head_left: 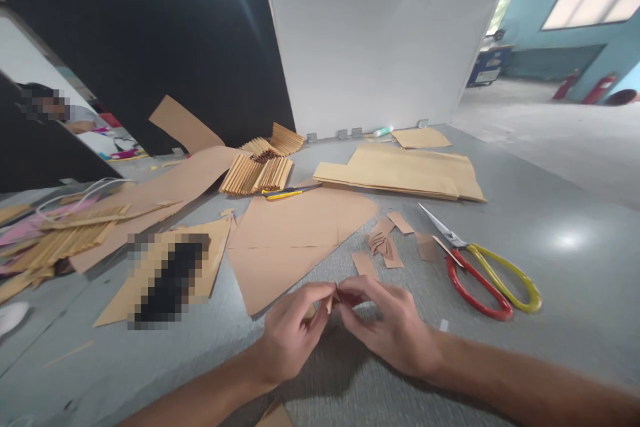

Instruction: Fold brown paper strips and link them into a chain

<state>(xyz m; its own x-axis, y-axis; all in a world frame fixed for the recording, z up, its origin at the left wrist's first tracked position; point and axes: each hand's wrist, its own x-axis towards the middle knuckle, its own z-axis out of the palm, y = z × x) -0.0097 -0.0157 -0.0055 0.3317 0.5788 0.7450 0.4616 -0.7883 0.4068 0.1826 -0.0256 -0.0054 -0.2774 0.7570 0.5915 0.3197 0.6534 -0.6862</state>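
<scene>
Between the fingertips of both hands is a small folded piece of brown paper (330, 304), mostly covered by the fingers. My left hand (296, 328) pinches it from the left. From the right, my right hand (387, 321) pinches its other end, and the fingertips of the two hands nearly meet. Just beyond the hands lie several small cut brown paper pieces (379, 244), some of them folded or curled. To their left a large sheet of brown paper (285, 233) carries crease lines. Scissors (467, 250) with one red and one yellow handle lie spread to the right.
A yellow utility knife (285, 193) lies at the sheet's far edge, near pleated paper stacks (257, 173). Flat folded paper (400, 170) rests at the back. More paper strips (85, 233) clutter the left. Upright panels (370, 33) border the table; a person (80, 113) sits beyond, left.
</scene>
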